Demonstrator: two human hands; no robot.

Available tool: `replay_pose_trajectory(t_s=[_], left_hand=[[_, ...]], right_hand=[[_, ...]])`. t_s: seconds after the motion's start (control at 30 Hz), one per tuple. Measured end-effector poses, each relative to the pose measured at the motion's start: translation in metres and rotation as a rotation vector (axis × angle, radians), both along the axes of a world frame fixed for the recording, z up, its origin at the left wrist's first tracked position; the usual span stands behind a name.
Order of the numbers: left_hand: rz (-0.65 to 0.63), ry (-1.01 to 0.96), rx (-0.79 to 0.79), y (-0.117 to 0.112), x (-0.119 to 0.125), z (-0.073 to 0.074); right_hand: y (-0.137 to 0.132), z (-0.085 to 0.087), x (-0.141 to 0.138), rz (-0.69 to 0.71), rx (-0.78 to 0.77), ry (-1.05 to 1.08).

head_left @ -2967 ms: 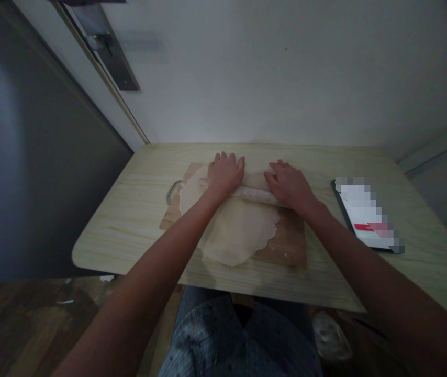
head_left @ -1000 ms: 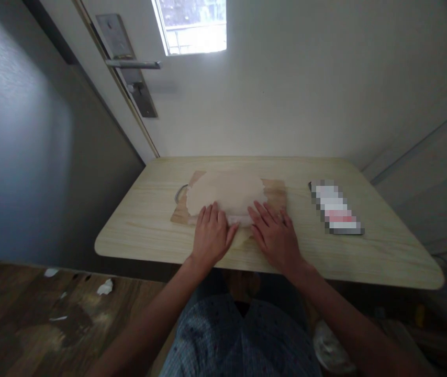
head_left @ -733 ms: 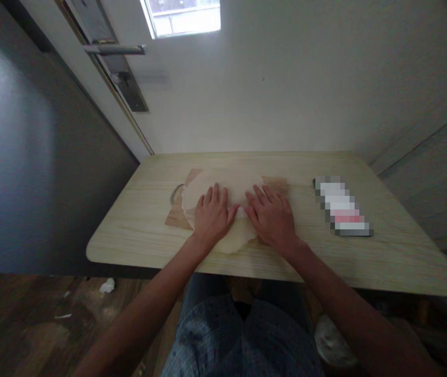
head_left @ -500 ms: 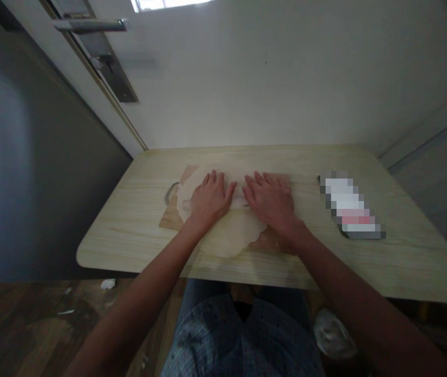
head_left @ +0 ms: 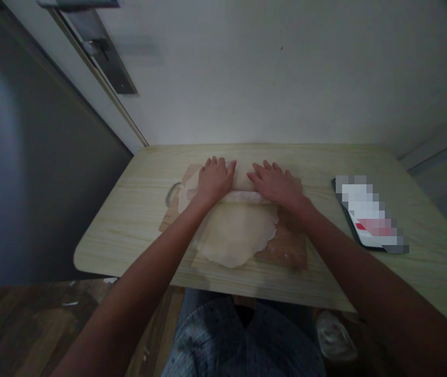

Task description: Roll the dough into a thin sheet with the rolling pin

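A wide, thin sheet of pale dough (head_left: 235, 235) lies over a wooden board (head_left: 286, 246), hanging past its front edge. Across the dough lies a pale rolling pin (head_left: 246, 197), its visible middle showing between my hands. My left hand (head_left: 216, 180) rests on the pin's left part, palm down, fingers stretched forward. On the pin's right part lies my right hand (head_left: 276, 180), also palm down with its fingers extended. Neither hand wraps around the pin. My palms and wrists hide both its ends.
The board has a metal loop handle (head_left: 171, 193) at its left. On the right of the light wooden table (head_left: 117, 225) lies a phone (head_left: 368, 214) with a blurred screen. A white door with a lock plate (head_left: 115, 68) stands behind. Below is a clear plastic bag (head_left: 335, 337).
Both hands have slid forward along the dough with the rolling pin, and more of the pin shows between them. The camera view has tilted down slightly.
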State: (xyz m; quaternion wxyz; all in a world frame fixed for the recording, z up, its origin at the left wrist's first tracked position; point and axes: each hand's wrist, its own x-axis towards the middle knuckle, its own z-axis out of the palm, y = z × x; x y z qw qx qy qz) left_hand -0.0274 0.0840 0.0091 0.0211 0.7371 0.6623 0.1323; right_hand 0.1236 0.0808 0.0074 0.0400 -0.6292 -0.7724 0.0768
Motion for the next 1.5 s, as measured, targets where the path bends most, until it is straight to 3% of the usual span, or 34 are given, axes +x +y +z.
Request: replay_pose_trajectory(t_s=[0.5,0.9,1.1,1.5], left_hand=[[0.011,0.029,-0.015,-0.004,0.001,0.003],[0.043,0.09,0.043,-0.028,0.004,0.005],[0.044,0.115,0.102,-0.053,0.005,-0.001],[-0.07,0.156,0.187,-0.127,0.0,-0.01]], right_hand=[[-0.005,-0.002,-0.001,-0.001,0.074,-0.015],[-0.031,0.0,-0.004,-0.008,0.195,-0.024],[-0.057,-0.001,-0.006,-0.008,0.283,-0.021],[-0.125,-0.013,-0.003,0.091,0.374,0.044]])
